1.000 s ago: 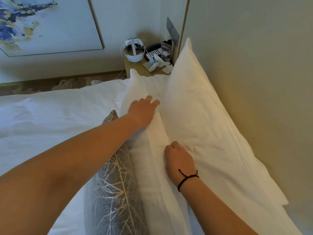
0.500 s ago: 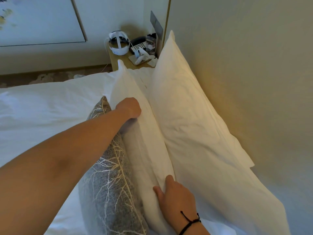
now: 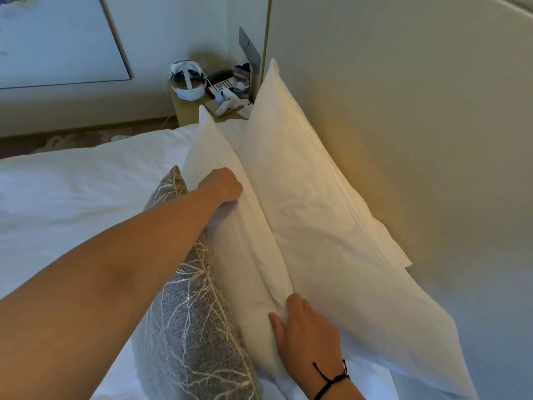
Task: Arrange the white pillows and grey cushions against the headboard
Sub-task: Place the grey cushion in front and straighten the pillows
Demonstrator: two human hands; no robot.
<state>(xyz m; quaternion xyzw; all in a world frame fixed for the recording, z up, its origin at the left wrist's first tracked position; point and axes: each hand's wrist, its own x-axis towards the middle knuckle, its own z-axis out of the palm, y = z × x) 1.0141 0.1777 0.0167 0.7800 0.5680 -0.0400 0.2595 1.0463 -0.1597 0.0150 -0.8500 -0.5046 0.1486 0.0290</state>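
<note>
Beige wall (image 3: 418,116), wood nightstand (image 3: 187,109)

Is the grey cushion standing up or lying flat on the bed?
Standing up. The grey cushion is on its edge, leaning against the front white pillow, with its corner pointing upward beside the left hand.

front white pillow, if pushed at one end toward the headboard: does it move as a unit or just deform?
Likely deforms first: the front pillow creases and dents under the right hand. Probably light and floppy, its far corner thin and limp. It stands on edge between the grey cushion and back pillow, so it may slump if either shifts. The left hand also grips it.
</note>
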